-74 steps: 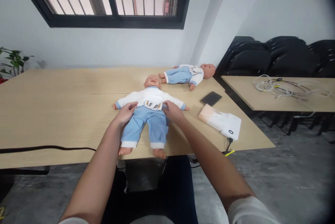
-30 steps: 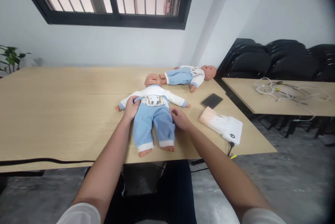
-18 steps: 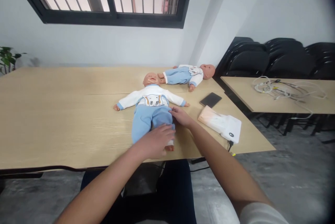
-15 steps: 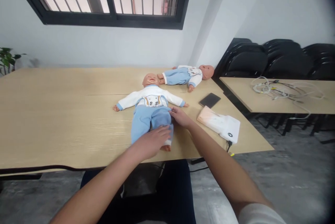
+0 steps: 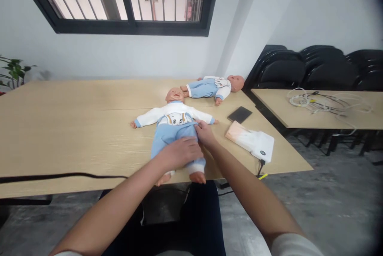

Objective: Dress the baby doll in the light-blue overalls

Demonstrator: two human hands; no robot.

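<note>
A baby doll (image 5: 175,95) lies on its back on the table, arms spread and feet toward me. It wears a white top (image 5: 179,108) with an animal face and light blue pants (image 5: 161,138). My right hand (image 5: 206,133) pinches the waistband of the pants at the doll's hip, and the cloth there is stretched up a little. Across the doll's leg lies my left hand (image 5: 184,153), its fingers curled over the blue cloth and partly hiding it. Both doll feet (image 5: 197,177) show below the white cuffs at the table edge.
Behind lies a second doll (image 5: 206,87) in matching clothes. To the right are a dark phone-like slab (image 5: 239,114) and a white device (image 5: 259,144) with a black cable. A dark strap (image 5: 66,175) runs along the front left. Another table holds coiled cables (image 5: 317,102) before stacked black chairs (image 5: 281,66).
My right hand has closed on the waistband and drawn it up slightly. The left hand has shifted up and right over the leg. More of the doll's feet now shows.
</note>
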